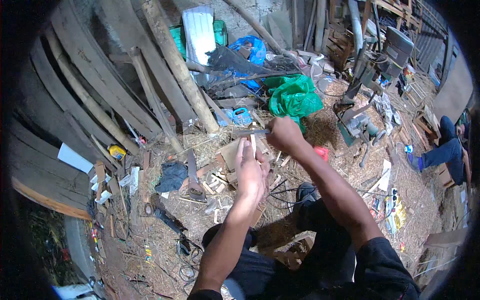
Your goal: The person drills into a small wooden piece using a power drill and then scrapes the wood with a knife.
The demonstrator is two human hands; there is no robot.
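My left hand (251, 172) is closed around a small pale strip of wood (253, 145), which sticks up past the fingers. My right hand (286, 135) is a fist around the handle of a hand tool with a flat grey metal blade (249, 132). The blade points left and crosses the top of the wood strip, seemingly touching it. Whether it is a knife or a file I cannot tell. Under my hands lies a flat brownish board or block (230, 155), partly hidden, with wood offcuts (218, 183) around it.
A handsaw (194, 177) and dark cloth (171, 176) lie left of my hands. Planks (150, 75) lean at the back left. Green plastic sheeting (295, 97) lies ahead; a machine (357, 112) stands to the right. Another person's leg (440, 150) shows far right. Cables (187, 267) trail over shavings.
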